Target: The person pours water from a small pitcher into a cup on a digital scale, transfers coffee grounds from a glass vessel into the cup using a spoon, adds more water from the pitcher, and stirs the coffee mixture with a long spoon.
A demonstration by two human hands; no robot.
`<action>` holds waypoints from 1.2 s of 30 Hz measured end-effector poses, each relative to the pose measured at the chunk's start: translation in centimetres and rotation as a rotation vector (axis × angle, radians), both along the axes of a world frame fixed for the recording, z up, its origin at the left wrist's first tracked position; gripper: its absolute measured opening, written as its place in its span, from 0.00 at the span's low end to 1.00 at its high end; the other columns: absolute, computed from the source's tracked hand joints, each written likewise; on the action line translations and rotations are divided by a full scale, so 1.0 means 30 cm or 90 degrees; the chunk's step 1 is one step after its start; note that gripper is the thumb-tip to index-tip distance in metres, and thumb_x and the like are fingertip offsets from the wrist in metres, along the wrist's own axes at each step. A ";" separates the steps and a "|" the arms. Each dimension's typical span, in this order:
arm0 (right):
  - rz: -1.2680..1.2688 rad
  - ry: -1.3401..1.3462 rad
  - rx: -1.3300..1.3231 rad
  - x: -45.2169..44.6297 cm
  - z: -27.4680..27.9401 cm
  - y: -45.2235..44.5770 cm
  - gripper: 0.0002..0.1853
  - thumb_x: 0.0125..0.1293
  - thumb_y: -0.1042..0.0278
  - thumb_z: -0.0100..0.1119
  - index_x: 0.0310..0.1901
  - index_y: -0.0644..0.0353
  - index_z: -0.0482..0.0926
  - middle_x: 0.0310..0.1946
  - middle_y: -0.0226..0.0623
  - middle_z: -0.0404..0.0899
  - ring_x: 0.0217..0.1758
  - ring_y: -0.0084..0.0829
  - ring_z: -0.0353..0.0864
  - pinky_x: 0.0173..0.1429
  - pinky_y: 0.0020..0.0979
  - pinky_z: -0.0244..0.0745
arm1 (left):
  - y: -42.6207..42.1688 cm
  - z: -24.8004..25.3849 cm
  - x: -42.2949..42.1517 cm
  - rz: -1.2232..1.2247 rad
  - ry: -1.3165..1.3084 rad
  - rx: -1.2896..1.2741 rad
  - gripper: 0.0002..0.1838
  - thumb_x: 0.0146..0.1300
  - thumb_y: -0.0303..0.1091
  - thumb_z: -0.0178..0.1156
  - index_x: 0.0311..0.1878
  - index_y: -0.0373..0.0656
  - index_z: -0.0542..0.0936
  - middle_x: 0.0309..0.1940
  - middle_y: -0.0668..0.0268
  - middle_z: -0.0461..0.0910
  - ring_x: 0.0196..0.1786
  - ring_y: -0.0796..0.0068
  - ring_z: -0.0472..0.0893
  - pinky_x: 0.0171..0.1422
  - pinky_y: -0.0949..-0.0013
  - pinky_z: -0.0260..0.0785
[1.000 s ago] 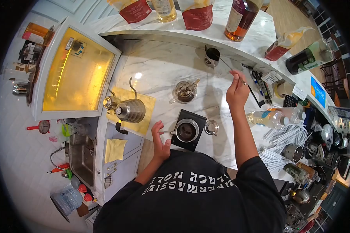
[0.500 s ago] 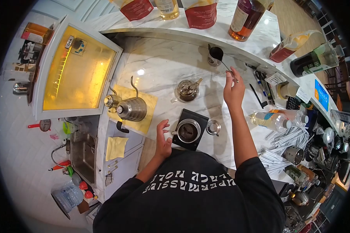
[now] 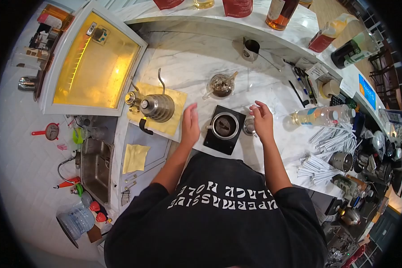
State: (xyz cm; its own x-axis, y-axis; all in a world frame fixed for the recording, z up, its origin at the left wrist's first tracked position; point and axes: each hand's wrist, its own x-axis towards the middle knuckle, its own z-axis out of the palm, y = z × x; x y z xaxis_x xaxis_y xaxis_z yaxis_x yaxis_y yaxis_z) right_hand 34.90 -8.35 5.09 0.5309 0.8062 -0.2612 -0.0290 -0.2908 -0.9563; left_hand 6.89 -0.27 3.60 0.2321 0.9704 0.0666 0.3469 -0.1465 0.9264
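Observation:
A black scale (image 3: 215, 144) carries a round metal-rimmed cup (image 3: 225, 126) with dark coffee in it and a pale handle on its left. My left hand (image 3: 190, 126) is raised to the left of that handle, fingers stretched and holding nothing. Over on the right, my right hand (image 3: 262, 121) has its fingers apart, partly covering a small metal lid or dish (image 3: 249, 128); whether they touch I cannot tell. Farther back, a glass teapot (image 3: 221, 85) contains dark liquid. A cup (image 3: 250, 50) near the counter's back edge has a long thin handle (image 3: 270, 63) sticking out.
To the left, a steel gooseneck kettle (image 3: 158, 109) and a small metal pot (image 3: 134, 99) stand on a yellow cloth (image 3: 176, 100). Plastic bottles (image 3: 310, 117) and white straws (image 3: 319, 167) lie at right. A sink (image 3: 97, 172) is at lower left, a raised ledge (image 3: 201, 22) behind.
My right hand has let go of the long-handled ladle at the back cup and come down beside the scale. My left hand has moved away from the cup handle. The view has shifted slightly.

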 end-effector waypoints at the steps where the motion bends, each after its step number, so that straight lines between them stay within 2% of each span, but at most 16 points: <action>1: -0.003 0.005 -0.001 -0.014 0.003 -0.021 0.24 0.77 0.59 0.61 0.66 0.68 0.77 0.46 0.43 0.88 0.47 0.31 0.87 0.55 0.33 0.79 | 0.058 -0.002 0.017 -0.006 0.048 0.044 0.24 0.82 0.43 0.49 0.71 0.36 0.72 0.65 0.51 0.77 0.67 0.60 0.76 0.73 0.58 0.67; 3: -0.003 0.015 -0.004 -0.048 0.024 -0.061 0.24 0.77 0.60 0.61 0.66 0.68 0.77 0.46 0.44 0.87 0.47 0.31 0.88 0.55 0.33 0.79 | 0.166 0.030 0.079 -0.020 0.082 0.067 0.22 0.78 0.41 0.55 0.69 0.40 0.74 0.62 0.49 0.78 0.65 0.50 0.77 0.70 0.52 0.70; 6: -0.009 -0.023 0.001 -0.085 0.062 -0.104 0.23 0.77 0.60 0.61 0.66 0.68 0.76 0.48 0.43 0.87 0.48 0.31 0.87 0.55 0.32 0.79 | 0.307 -0.017 0.133 -0.043 0.260 0.066 0.24 0.76 0.48 0.57 0.68 0.45 0.76 0.61 0.48 0.79 0.65 0.46 0.77 0.69 0.49 0.71; 9: -0.037 -0.049 -0.003 -0.118 0.100 -0.141 0.23 0.78 0.61 0.61 0.66 0.67 0.76 0.48 0.42 0.86 0.49 0.29 0.86 0.55 0.31 0.78 | 0.361 -0.052 0.169 -0.091 0.378 -0.001 0.24 0.75 0.54 0.56 0.61 0.46 0.81 0.56 0.47 0.81 0.60 0.43 0.79 0.63 0.46 0.73; 12: -0.065 -0.048 0.004 -0.155 0.145 -0.169 0.22 0.79 0.65 0.58 0.68 0.65 0.74 0.49 0.36 0.86 0.47 0.24 0.85 0.49 0.27 0.75 | 0.379 -0.062 0.191 -0.139 0.380 -0.052 0.24 0.76 0.56 0.55 0.50 0.44 0.85 0.47 0.45 0.83 0.53 0.41 0.81 0.58 0.44 0.74; 15: -0.108 -0.016 0.028 -0.188 0.214 -0.189 0.21 0.78 0.64 0.60 0.67 0.66 0.75 0.49 0.40 0.85 0.49 0.28 0.84 0.54 0.31 0.77 | 0.372 -0.089 0.197 -0.137 0.302 -0.044 0.24 0.76 0.54 0.56 0.42 0.41 0.86 0.40 0.43 0.83 0.47 0.39 0.82 0.53 0.42 0.73; 17: -0.134 -0.009 0.048 -0.204 0.255 -0.197 0.21 0.78 0.66 0.59 0.66 0.66 0.75 0.49 0.40 0.85 0.49 0.27 0.85 0.54 0.30 0.77 | 0.376 -0.114 0.193 -0.136 0.277 -0.076 0.24 0.76 0.53 0.56 0.40 0.39 0.86 0.41 0.43 0.83 0.45 0.39 0.82 0.52 0.44 0.74; 21: -0.188 0.002 0.079 -0.243 0.370 -0.202 0.20 0.79 0.68 0.58 0.66 0.68 0.74 0.48 0.40 0.85 0.49 0.27 0.85 0.56 0.29 0.76 | 0.360 -0.060 0.160 -0.101 0.173 -0.161 0.22 0.76 0.49 0.57 0.39 0.36 0.84 0.42 0.40 0.83 0.41 0.37 0.81 0.48 0.46 0.74; 24: -0.217 -0.007 0.119 -0.270 0.447 -0.201 0.18 0.79 0.70 0.56 0.65 0.69 0.74 0.46 0.40 0.85 0.50 0.28 0.84 0.59 0.30 0.77 | 0.393 -0.163 0.112 -0.084 0.060 -0.169 0.23 0.77 0.48 0.58 0.38 0.33 0.84 0.40 0.46 0.86 0.38 0.49 0.84 0.46 0.54 0.77; 27: -0.221 -0.040 0.149 -0.311 0.541 -0.190 0.18 0.80 0.70 0.55 0.65 0.69 0.74 0.45 0.39 0.85 0.51 0.28 0.84 0.60 0.30 0.76 | 0.325 0.107 0.073 -0.026 -0.185 -0.338 0.21 0.78 0.45 0.61 0.34 0.34 0.82 0.39 0.58 0.85 0.39 0.66 0.84 0.47 0.63 0.81; 28: -0.207 -0.068 0.170 -0.328 0.552 -0.186 0.15 0.82 0.63 0.55 0.62 0.62 0.77 0.47 0.34 0.86 0.49 0.24 0.85 0.58 0.29 0.74 | 0.313 0.172 0.044 -0.051 -0.231 -0.351 0.20 0.78 0.43 0.61 0.34 0.35 0.82 0.40 0.61 0.84 0.40 0.70 0.83 0.49 0.64 0.82; 30: -0.185 -0.048 0.230 -0.372 0.595 -0.159 0.12 0.81 0.67 0.55 0.58 0.65 0.76 0.45 0.36 0.84 0.49 0.25 0.83 0.58 0.29 0.75 | 0.283 0.281 -0.019 -0.104 -0.323 -0.376 0.17 0.78 0.40 0.63 0.33 0.38 0.80 0.42 0.67 0.81 0.42 0.78 0.81 0.52 0.68 0.84; 32: -0.158 -0.046 0.286 -0.426 0.622 -0.125 0.07 0.80 0.71 0.57 0.52 0.64 0.76 0.42 0.36 0.83 0.47 0.23 0.81 0.55 0.28 0.75 | 0.234 0.396 -0.066 -0.122 -0.359 -0.364 0.17 0.78 0.37 0.62 0.30 0.42 0.76 0.34 0.72 0.73 0.37 0.80 0.77 0.56 0.63 0.84; 33: -0.145 -0.047 0.294 -0.461 0.637 -0.102 0.07 0.79 0.72 0.58 0.53 0.64 0.76 0.42 0.35 0.83 0.47 0.23 0.81 0.54 0.28 0.75 | 0.214 0.438 -0.092 -0.131 -0.376 -0.356 0.17 0.78 0.36 0.62 0.29 0.44 0.74 0.30 0.75 0.69 0.35 0.82 0.75 0.58 0.60 0.84; 36: -0.106 -0.090 0.295 -0.558 0.656 -0.039 0.11 0.75 0.75 0.62 0.56 0.64 0.76 0.42 0.35 0.82 0.44 0.23 0.81 0.51 0.27 0.77 | 0.162 0.491 -0.173 -0.172 -0.382 -0.323 0.16 0.78 0.33 0.62 0.30 0.42 0.75 0.31 0.74 0.71 0.37 0.82 0.77 0.58 0.60 0.85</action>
